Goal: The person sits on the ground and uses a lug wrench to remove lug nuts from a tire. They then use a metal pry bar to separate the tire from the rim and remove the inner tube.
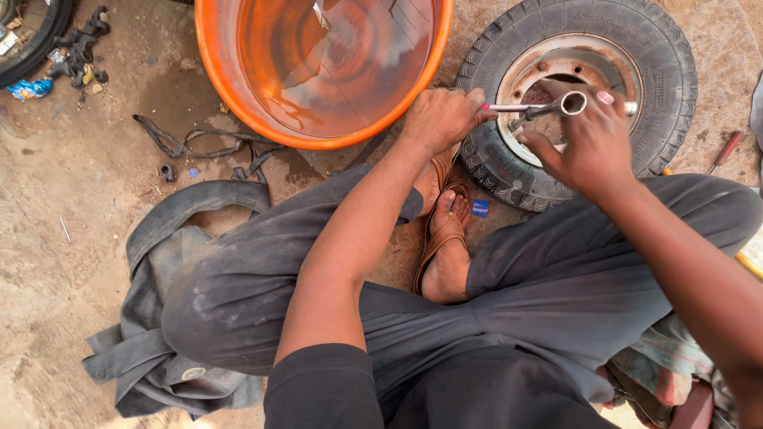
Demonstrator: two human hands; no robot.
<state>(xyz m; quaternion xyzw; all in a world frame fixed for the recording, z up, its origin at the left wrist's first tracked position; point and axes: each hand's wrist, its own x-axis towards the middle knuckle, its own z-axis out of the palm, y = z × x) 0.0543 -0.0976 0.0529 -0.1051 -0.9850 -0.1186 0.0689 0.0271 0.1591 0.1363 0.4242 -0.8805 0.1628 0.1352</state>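
The person sits low on the dirt floor [71, 262], knees spread, with a small wheel [578, 99] lying flat just ahead of the feet. It is a black knobbly tyre [666, 56] on a rusty metal rim [524, 75] with bolt holes. Both hands are over it, a little apart from each other. The left hand [442, 117] rests on the tyre's near edge, fingers curled shut around the end of a thin metal rod [509, 107]. The right hand [584, 141] is closed on a metal socket wrench [566, 103] whose open tube end faces up above the rim's centre hole; the rod and the wrench meet there.

An orange plastic basin [238, 79] of water stands just left of the wheel, near the left hand. A sandalled foot [447, 246] lies between the knees, and a small blue scrap [480, 208] sits beside it. A slack black inner tube [171, 214] lies under and beside the left leg. Strips of rubber [187, 144] lie in the dirt below the basin. A screwdriver with a red handle [727, 149] lies to the right of the tyre.
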